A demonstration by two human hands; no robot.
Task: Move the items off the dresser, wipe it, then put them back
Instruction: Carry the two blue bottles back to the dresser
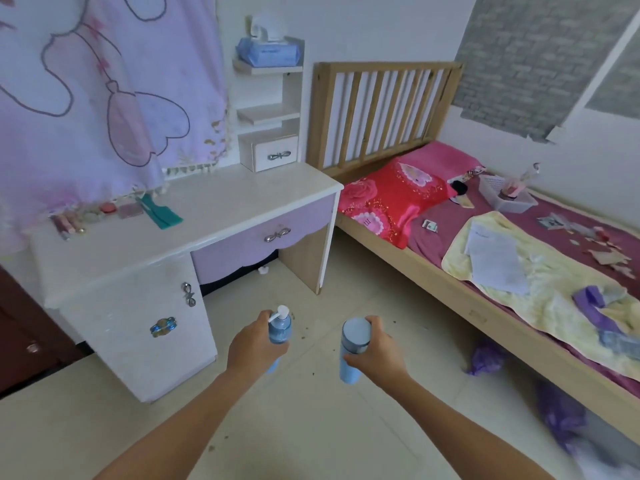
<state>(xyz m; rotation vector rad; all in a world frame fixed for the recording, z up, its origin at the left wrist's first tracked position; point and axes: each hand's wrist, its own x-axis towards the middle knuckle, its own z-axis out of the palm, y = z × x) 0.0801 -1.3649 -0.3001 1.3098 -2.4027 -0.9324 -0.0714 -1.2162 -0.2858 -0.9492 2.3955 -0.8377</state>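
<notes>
The person is standing on the floor between the desk and the bed, holding a blue bottle in each hand out in front of the body. The left hand is gripping a pump bottle, fingers wrapped round its body just under the white nozzle. The right hand is clasping a capped bottle, fingers curled over the top edge and thumb across the side. Both bottles are hanging in the air, well apart from the desk top and from the bed.

A row of small cosmetics and a teal comb-like thing are lying at the back left of the desk, near the curtain, so to my eye the clearing is not finished.

What worries me is the pump bottle: it is tilting, and a squeeze near the nozzle could be pushing liquid out onto the tiles. With both hands full, neither is free to steady anything. Set down on the soft bedding among the papers and the basket, a tall bottle could be toppling and rolling off the edge.

I cannot say which way the person is heading with the bottles. No wiping cloth is showing anywhere I can be sure of. The bottoms of both bottles are hiding behind the hands, the labels are unreadable, and the little items by the curtain are too blurred to name singly.
</notes>
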